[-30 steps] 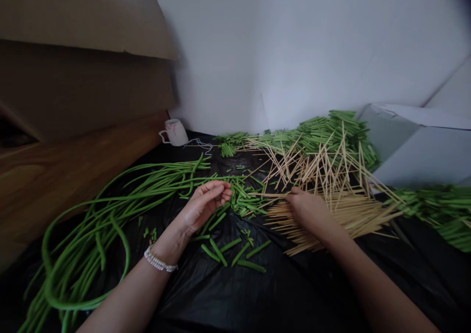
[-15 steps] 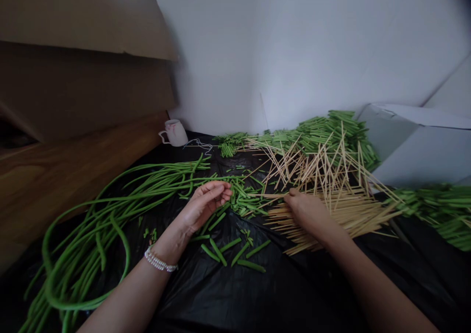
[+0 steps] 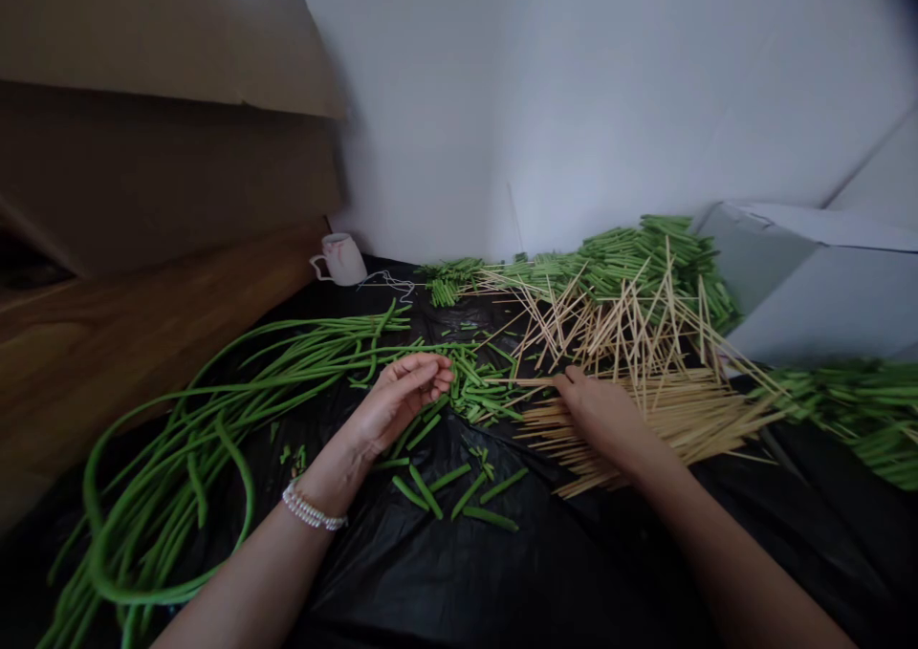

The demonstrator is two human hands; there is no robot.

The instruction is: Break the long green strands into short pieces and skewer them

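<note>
My left hand [image 3: 405, 396], with a beaded bracelet at the wrist, hovers at the left side of a pile of cut long bean pieces [image 3: 477, 386]. Its fingers are curled in towards the thumb; whatever lies between them is hidden. On the right, my right hand [image 3: 602, 415] pinches a thin bamboo skewer [image 3: 527, 381] that points left towards the bean pieces. Under and beside that hand lies a heap of bamboo skewers [image 3: 703, 420]. Several loose bean pieces [image 3: 490, 518] are scattered in front, on black plastic sheeting [image 3: 430, 592].
Whole long beans [image 3: 164, 420] lie coiled at left. Skewers threaded with bean pieces [image 3: 645, 252] are stacked along the wall, with more beans [image 3: 861, 410] at far right. A white mug [image 3: 342, 259], a cardboard box [image 3: 164, 133] and a pale box [image 3: 810, 276] stand around the edges.
My right hand's fingers have shifted very slightly around the skewer. My left hand and the piles look the same.
</note>
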